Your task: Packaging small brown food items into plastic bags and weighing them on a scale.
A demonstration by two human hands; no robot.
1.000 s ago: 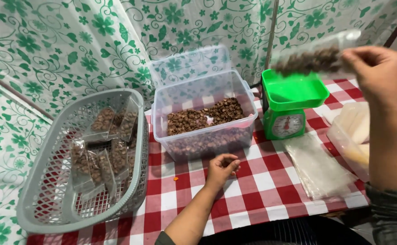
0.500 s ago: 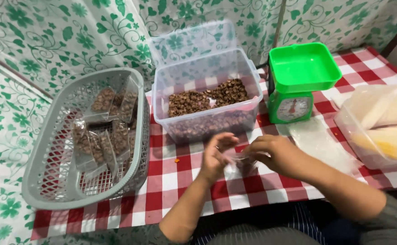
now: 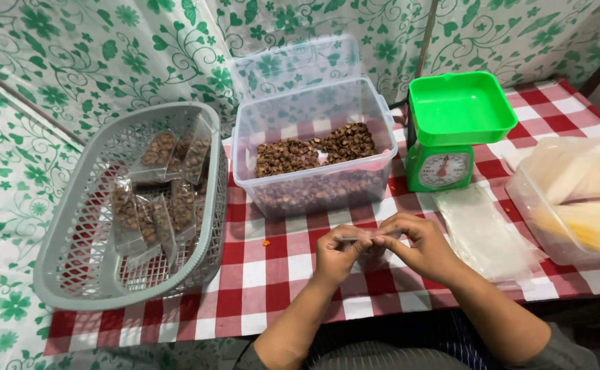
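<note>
Hands meeting at bench centre: my left hand (image 3: pixel 337 250) and right hand (image 3: pixel 416 241) are both pinching a small clear bag (image 3: pixel 372 255), its mouth running nine-to-three between them.

hands (image 3: pixel 382 247) together, perhaps pinching clear bag (image 3: pixel 372 257)

Green scale (image 3: pixel 450 130), red-checked tablecloth (image 3: pixel 279 274)

On the red-checked tablecloth (image 3: pixel 272 274), the grey plastic mesh basket (image 3: pixel 74 274) sits left, the clear plastic tub of brown nuts (image 3: pixel 313 171) centre, the green kitchen scale (image 3: pixel 454 130) right; both hands meet just before the tub.
</note>
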